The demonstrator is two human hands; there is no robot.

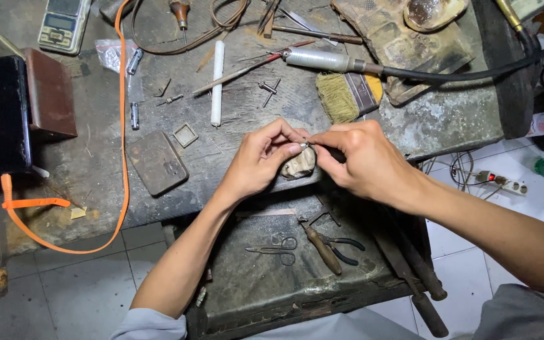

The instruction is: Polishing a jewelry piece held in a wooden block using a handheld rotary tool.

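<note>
- Left hand [260,160] curled, thumb and forefinger pinched tight on a tiny silvery metal piece [306,144], over the edge of the worn grey workbench [234,145].
- Right hand [363,160] closed, fingertips [317,141] nipped on the same small piece from the other side; any tool in the grip too small to tell.
- Pale rounded wooden peg [298,165] just beneath the piece, between both hands.
- Nearby above: white stick [218,82], straw-coloured bristle brush [337,96], silver rotary handpiece on black cable [319,60].
- Below in the open drawer: small steel scissors [275,247], wooden-handled tool [322,249], dark-handled pliers [344,247].
</note>
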